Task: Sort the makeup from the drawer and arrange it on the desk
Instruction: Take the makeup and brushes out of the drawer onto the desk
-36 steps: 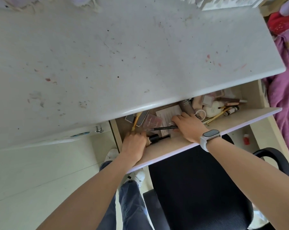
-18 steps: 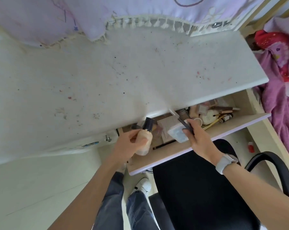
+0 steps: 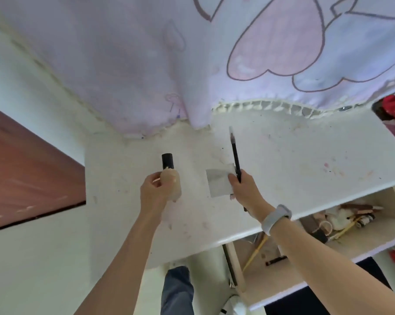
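Half a second ago my hands were at the drawer [image 3: 305, 264]; now both are above the desk [image 3: 282, 160]. My left hand [image 3: 154, 193] grips the foundation bottle [image 3: 170, 178], my right hand [image 3: 243, 189] pinches a black pencil [image 3: 235, 158] and a grey palette [image 3: 219, 183]. Beyond my fingers hangs a pink cloth [image 3: 146, 64]. More makeup lies in the drawer behind my right wrist.

The right hand [image 3: 243, 189] is covering the lower end of the black pencil [image 3: 235, 155] and a corner of the pale packet [image 3: 219, 183]. The counter [image 3: 305, 164] is hiding the back of the drawer [image 3: 362, 235], whose jumbled contents are blurring beyond telling. The right edge is cutting off the counter.
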Motion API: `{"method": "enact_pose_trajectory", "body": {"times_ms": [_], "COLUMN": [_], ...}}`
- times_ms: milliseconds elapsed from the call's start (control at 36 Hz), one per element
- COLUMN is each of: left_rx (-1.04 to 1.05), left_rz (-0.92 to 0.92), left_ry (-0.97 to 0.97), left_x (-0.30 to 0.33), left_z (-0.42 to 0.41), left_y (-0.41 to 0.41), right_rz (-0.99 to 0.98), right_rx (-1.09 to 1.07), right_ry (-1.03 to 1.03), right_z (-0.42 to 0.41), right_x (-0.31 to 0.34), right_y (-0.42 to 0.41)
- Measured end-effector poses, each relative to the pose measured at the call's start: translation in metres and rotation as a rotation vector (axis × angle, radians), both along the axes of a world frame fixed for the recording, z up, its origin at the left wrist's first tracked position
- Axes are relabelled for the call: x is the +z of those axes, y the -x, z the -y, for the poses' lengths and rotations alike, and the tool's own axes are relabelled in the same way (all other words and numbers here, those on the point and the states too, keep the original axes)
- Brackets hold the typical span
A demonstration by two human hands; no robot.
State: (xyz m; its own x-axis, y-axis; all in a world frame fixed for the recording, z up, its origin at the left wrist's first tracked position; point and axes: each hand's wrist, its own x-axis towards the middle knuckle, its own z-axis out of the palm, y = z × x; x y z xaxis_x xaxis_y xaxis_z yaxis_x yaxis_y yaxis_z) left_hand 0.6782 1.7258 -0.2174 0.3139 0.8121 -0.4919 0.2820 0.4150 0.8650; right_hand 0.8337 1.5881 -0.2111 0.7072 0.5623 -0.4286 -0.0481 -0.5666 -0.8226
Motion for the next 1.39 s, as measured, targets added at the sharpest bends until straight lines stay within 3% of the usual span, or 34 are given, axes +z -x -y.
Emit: {"method": "enact_pose_trajectory", "body": {"times_ms": [306,472,806,972,1111,1222,1389], "left_rx": [-0.055,-0.088,0.004,-0.136,-0.127,-0.206,-0.539], "left_rz": [-0.200,-0.318,-0.362,-0.457,-0.525,-0.457,-0.236], "left_ry": [-0.171,-0.286,-0.350,-0.450,-0.558,-0.649,-0.722], "left_x": [-0.016,-0.019,-0.013,-0.014,-0.007,0.001,0.002], "left_z": [-0.085,-0.087,-0.067,-0.051,-0.018,0.026,0.125], "left_y": [-0.002,0.000,0.009,0.013,0.019,0.015,-0.001], "right_rz": [-0.068,0.161,0.538,0.594,0.533,0.486,0.445], "right_rx": [0.017,0.070,0.243,0.365,0.369,0.338,0.146], "right_ry": [0.035,0.035,0.376,0.251,0.161,0.032,-0.051], "right_z": [-0.120,-0.120,-0.084,-0.096,-0.079,-0.038,0.081], "right_x": [-0.017,-0.021,-0.020,-0.021,-0.021,-0.017,-0.019], "right_y": [0.026,0.041,0.032,0.027,0.024,0.020,0.014]}}
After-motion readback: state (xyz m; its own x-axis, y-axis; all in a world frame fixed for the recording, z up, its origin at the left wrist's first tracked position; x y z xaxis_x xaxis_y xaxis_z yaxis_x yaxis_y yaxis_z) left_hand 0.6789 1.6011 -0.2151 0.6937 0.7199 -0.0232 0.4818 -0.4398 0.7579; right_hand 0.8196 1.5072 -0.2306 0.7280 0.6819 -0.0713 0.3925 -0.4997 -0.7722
